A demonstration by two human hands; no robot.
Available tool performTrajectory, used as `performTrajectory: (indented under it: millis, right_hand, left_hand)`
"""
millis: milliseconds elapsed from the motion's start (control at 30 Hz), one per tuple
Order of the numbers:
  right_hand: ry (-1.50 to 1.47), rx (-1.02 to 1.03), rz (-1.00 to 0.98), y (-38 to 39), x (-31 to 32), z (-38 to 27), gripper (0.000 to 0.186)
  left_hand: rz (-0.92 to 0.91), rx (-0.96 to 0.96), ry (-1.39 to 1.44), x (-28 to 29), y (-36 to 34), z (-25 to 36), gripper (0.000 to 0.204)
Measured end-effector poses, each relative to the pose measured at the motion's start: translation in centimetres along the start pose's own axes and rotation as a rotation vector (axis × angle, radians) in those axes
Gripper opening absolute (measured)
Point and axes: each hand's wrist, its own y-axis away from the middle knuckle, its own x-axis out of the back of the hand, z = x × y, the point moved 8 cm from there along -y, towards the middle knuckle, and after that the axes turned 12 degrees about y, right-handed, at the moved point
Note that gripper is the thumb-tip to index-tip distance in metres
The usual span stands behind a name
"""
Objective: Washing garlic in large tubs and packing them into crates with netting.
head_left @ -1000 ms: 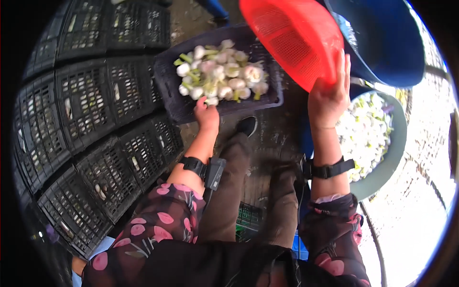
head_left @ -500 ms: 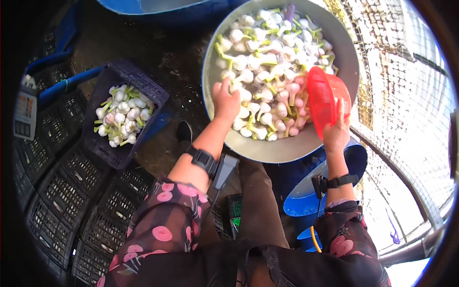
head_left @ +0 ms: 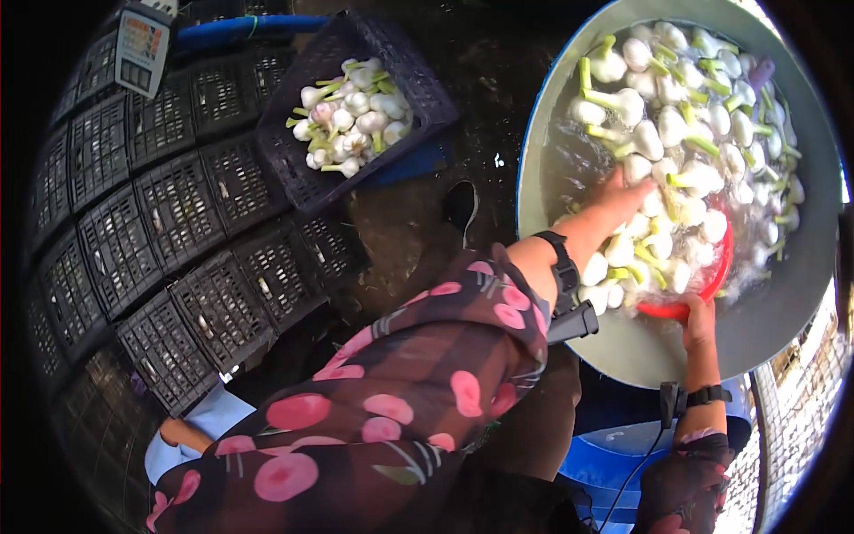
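Observation:
White garlic bulbs (head_left: pixel 648 138) with short green stems float in water in a large round tub (head_left: pixel 543 147). Low in this tub sits a red plastic strainer basket (head_left: pixel 724 267), partly under water, with bulbs over and inside it. My right hand (head_left: pixel 699 320) grips its near rim. Reaching in from the left, my left hand (head_left: pixel 625 198) is among the bulbs, thumb and finger apart, touching them. Its other fingers are partly hidden. Something purple (head_left: pixel 761 73) floats near the far right side of the tub.
Left of the tub, a dark crate (head_left: pixel 418 84) holds more garlic. Black slatted crates (head_left: pixel 182 209) stand in rows along the left, with a scale display (head_left: pixel 142 52) above. Another person's arm (head_left: pixel 184 435) shows at lower left. Blue containers (head_left: pixel 605 472) stand below the tub.
The view has turned, so the tub appears farther right. The red strainer basket has gone from upright above the bulbs down into the water among them. My left hand has moved closer to it.

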Motion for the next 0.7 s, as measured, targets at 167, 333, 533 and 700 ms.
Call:
performTrajectory:
  millis: [167, 333, 533, 700]
  right_hand:
    - [-0.123, 0.022, -0.066, 1.6, -3.2, -3.3, 0.038]
    - [-0.295, 0.181, -0.042, 3.5, -4.3, -7.0, 0.05]
    - [-0.412, 0.304, -0.027, 6.7, -4.0, -9.9, 0.056]
    - [-0.467, 0.295, 0.037, 10.7, -3.8, -10.6, 0.058]
  left_hand:
    - [-0.062, -0.015, 0.064, -2.6, 0.9, -0.5, 0.06]
    - [-0.06, -0.031, 0.046, -2.5, 2.7, 2.0, 0.054]
    - [-0.033, -0.008, -0.129, -2.3, 8.1, 8.9, 0.053]
    - [-0.107, -0.086, -0.298, -3.1, 11.2, 12.5, 0.054]
